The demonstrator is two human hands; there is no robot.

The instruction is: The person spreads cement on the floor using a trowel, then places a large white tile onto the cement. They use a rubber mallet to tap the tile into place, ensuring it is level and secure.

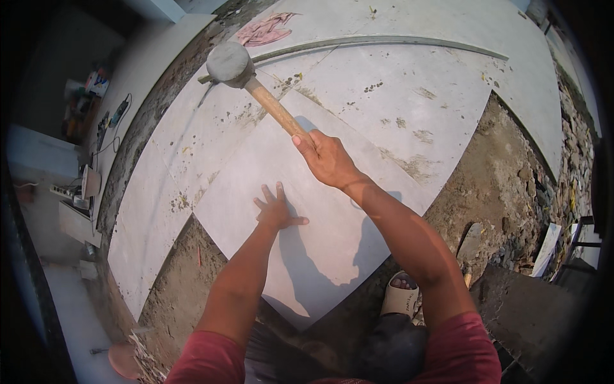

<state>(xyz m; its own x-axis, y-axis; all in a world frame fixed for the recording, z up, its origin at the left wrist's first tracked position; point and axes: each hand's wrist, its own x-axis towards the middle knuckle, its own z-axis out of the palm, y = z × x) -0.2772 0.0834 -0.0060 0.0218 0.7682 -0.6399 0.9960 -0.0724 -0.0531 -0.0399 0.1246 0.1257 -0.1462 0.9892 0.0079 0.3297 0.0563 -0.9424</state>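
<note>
- Head view: the right hand (326, 157) is closed around the wooden handle of a grey rubber-headed mallet (231, 64), whose head is raised toward 11 o'clock.
- The left hand (276, 210) lies flat, fingers spread, on the large pale grey square floor tile (320, 211).
- That tile rests on the bare brown mortar bed (505, 185), with laid tiles from 9 to 1 o'clock; bare bed remains at 3 and 7 o'clock.
</note>
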